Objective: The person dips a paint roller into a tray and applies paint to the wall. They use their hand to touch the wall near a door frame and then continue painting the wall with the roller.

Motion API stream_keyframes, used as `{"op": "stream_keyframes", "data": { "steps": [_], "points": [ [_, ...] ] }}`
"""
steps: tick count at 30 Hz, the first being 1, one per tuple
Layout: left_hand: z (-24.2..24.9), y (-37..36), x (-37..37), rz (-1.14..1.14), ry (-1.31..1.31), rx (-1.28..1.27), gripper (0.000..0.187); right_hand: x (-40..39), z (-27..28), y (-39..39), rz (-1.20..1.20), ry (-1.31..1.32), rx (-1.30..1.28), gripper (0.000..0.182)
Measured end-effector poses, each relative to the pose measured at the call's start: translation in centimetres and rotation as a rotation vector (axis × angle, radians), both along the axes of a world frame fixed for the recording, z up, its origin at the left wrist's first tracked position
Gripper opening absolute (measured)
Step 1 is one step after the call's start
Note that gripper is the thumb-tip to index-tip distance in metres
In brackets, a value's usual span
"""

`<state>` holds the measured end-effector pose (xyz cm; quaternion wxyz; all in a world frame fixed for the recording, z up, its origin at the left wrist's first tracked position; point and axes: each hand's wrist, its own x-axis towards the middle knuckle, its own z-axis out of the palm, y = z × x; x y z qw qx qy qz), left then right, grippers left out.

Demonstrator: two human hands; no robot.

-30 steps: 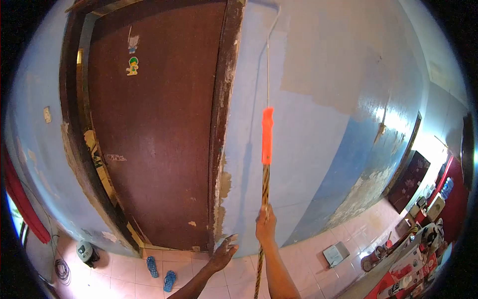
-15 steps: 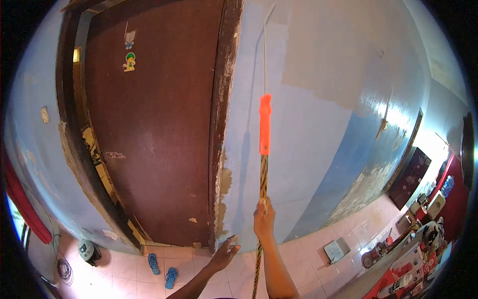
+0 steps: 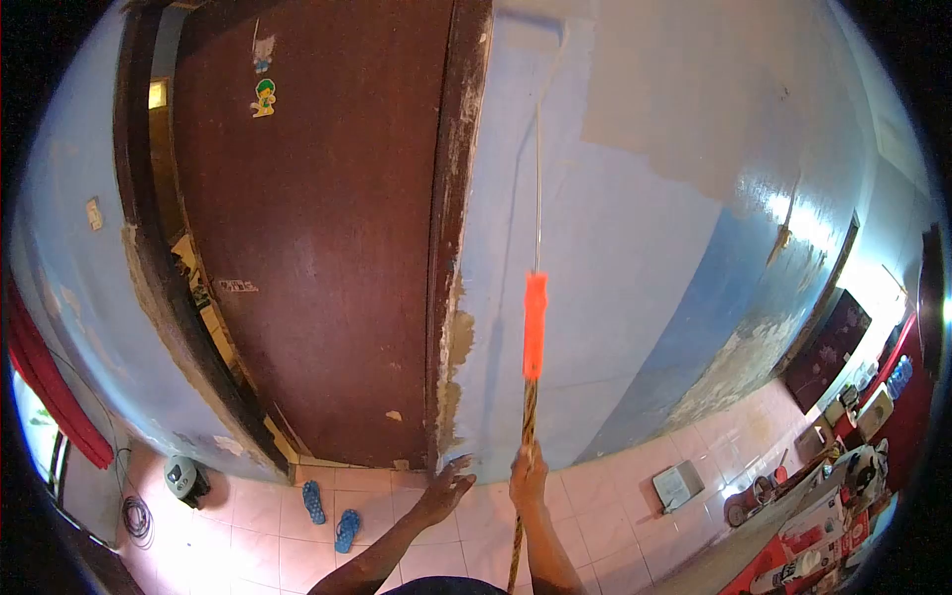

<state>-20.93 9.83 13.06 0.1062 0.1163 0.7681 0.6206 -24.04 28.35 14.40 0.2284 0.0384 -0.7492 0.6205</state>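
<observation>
My right hand (image 3: 528,482) grips a striped pole (image 3: 525,426) that carries an orange-handled paint roller (image 3: 535,325). A thin metal rod runs up from the handle to the roller head (image 3: 531,20), which lies against the blue wall (image 3: 645,248) near the top. My left hand (image 3: 443,488) is held out, fingers spread and holding nothing, next to the chipped wooden door frame (image 3: 451,248). Fresh lighter paint covers the upper wall.
A dark brown door (image 3: 317,228) with stickers stands to the left. A pair of blue sandals (image 3: 329,516) lies on the pink tiled floor, with a helmet (image 3: 184,480) and a cable coil further left. Boxes, a scale and clutter fill the floor at the right.
The roller and its orange handle have come lower along the wall after rising slightly. My right hand has dropped with the pole. The left hand stays spread near the door frame.
</observation>
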Motion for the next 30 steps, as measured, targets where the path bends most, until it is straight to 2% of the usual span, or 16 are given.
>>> {"op": "stream_keyframes", "data": {
  "steps": [1, 3, 6, 9, 11, 13, 15, 18, 20, 21, 24, 26, 28, 30],
  "points": [
    [0.8, 0.3, 0.0, -0.003, -0.004, 0.0, 0.059, -1.2, 2.5, -0.3, -0.029, 0.015, 0.065, 0.043],
    [2.6, 0.7, 0.3, 0.032, 0.115, -0.114, 0.058, -3.9, 4.6, -0.5, -0.033, 0.212, 0.096, 0.041],
    [3.2, 1.3, 0.3, 0.05, 0.133, -0.025, 0.058, -2.8, 11.8, -1.4, 0.04, 0.077, 0.005, 0.039],
    [4.0, 0.9, 0.5, 0.039, 0.148, -0.043, 0.058, -3.0, 6.9, -0.9, -0.05, 0.072, 0.073, 0.039],
    [2.4, 0.5, 0.1, 0.033, 0.077, 0.002, 0.058, -1.3, 2.2, -0.8, -0.001, 0.045, 0.036, 0.039],
    [0.7, 0.2, -0.3, 0.026, 0.004, 0.043, 0.059, -1.1, -8.6, 0.9, -0.085, 0.236, 0.356, 0.037],
    [-0.3, -0.1, -0.6, 0.009, 0.001, 0.014, 0.06, 3.3, -7.9, 0.4, 0.042, -0.04, 0.128, 0.039],
    [-0.3, 0.2, -0.4, 0.025, 0.026, 0.0, 0.06, 6.6, -10.9, 0.1, 0.018, -0.178, 0.06, 0.044],
    [-1.3, 0.6, -0.7, 0.01, 0.065, 0.013, 0.059, 6.9, -11.4, 0.0, 0.011, -0.17, 0.042, 0.045],
    [-1.6, 0.7, -0.9, 0.0, 0.103, 0.027, 0.058, 7.0, -11.2, -0.1, 0.007, -0.162, 0.025, 0.047],
    [-0.5, 1.0, -0.9, 0.0, 0.075, 0.031, 0.057, 4.7, -5.8, -1.0, 0.015, -0.086, 0.026, 0.046],
    [0.1, 1.1, -0.7, 0.0, 0.053, 0.063, 0.056, 1.6, -3.9, -0.9, -0.079, -0.005, 0.17, 0.044],
    [1.5, 1.0, -0.2, 0.0, 0.034, 0.095, 0.054, -1.8, -2.0, -1.1, -0.245, 0.192, 0.291, 0.039],
    [3.8, 0.8, 0.8, 0.099, 0.181, -0.081, 0.051, -3.1, 3.3, -1.5, -0.188, 0.267, 0.276, 0.035]
  ]
}}
